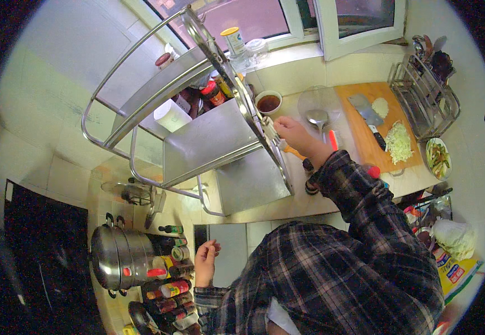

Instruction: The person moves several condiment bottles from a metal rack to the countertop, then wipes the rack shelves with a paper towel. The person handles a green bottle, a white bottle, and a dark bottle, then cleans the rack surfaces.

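Note:
My right hand [296, 133] reaches over the counter beside the steel rack [211, 130], its fingers curled. A small whitish object [269, 125] is right at its fingertips; I cannot tell whether they grip it. Below the wrist lies an orange handle [292, 151]. A steel ladle [318, 119] and an orange-red brush [335, 139] are to the right of this hand, and a white bowl of brown liquid [269, 102] is above it. Lower left, my left hand [207, 257] hangs empty with its fingers slightly apart, near several sauce bottles [175, 289].
On the wooden cutting board [360, 94] lie a cleaver [366, 111], shredded cabbage [399, 144] and minced pale food [380, 108]. A plate of cut vegetables [438, 159] stands at the counter's right end. A large steel steamer pot [110, 255] is at left. An open window sash [362, 29] juts inward.

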### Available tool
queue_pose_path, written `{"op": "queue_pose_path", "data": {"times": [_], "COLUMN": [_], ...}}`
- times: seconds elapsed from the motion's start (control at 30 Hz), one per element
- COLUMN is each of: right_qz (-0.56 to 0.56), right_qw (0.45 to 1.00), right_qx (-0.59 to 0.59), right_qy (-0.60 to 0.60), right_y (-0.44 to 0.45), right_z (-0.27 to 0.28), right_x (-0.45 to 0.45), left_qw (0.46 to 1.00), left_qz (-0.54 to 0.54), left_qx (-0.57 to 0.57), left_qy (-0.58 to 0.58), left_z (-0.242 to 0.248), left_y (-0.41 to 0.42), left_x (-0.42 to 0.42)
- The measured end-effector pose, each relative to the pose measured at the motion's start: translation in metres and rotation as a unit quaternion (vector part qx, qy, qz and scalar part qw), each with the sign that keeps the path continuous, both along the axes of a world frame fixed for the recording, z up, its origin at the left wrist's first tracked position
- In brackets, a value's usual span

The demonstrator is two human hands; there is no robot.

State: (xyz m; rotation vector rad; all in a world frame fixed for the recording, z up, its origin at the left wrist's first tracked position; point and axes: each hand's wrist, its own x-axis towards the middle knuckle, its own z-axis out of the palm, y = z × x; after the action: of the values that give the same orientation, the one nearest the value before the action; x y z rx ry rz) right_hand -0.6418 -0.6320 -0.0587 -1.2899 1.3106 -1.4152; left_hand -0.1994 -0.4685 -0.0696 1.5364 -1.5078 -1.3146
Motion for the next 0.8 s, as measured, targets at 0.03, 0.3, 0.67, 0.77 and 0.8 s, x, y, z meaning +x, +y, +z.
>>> {"op": "queue_pose_path", "data": {"times": [0.03,0.3,0.67,0.77,0.8], "right_qz": [-0.024,-0.088,-0.271,-0.154,-0.114], "right_qw": [0.998,0.996,0.961,0.957,0.943], "right_qx": [0.027,-0.024,0.044,0.158,0.203], "right_qy": [0.051,-0.01,-0.007,0.19,0.237], "right_y": [-0.001,-0.008,-0.052,-0.058,-0.058], "right_z": [0.001,0.013,-0.041,-0.088,-0.1], "right_x": [-0.002,-0.016,-0.039,-0.055,-0.059], "left_qw": [1.0,1.0,1.0,1.0,0.999], "left_qz": [-0.003,-0.009,-0.004,-0.003,0.004], "left_qx": [0.001,0.001,0.0,0.009,0.017], "left_qy": [-0.004,-0.007,-0.016,-0.025,-0.027], "left_z": [0.0,0.0,0.001,0.0,-0.001], "left_y": [-0.001,-0.005,0.0,0.001,0.002], "left_x": [0.0,-0.006,-0.003,0.001,0.002]}}
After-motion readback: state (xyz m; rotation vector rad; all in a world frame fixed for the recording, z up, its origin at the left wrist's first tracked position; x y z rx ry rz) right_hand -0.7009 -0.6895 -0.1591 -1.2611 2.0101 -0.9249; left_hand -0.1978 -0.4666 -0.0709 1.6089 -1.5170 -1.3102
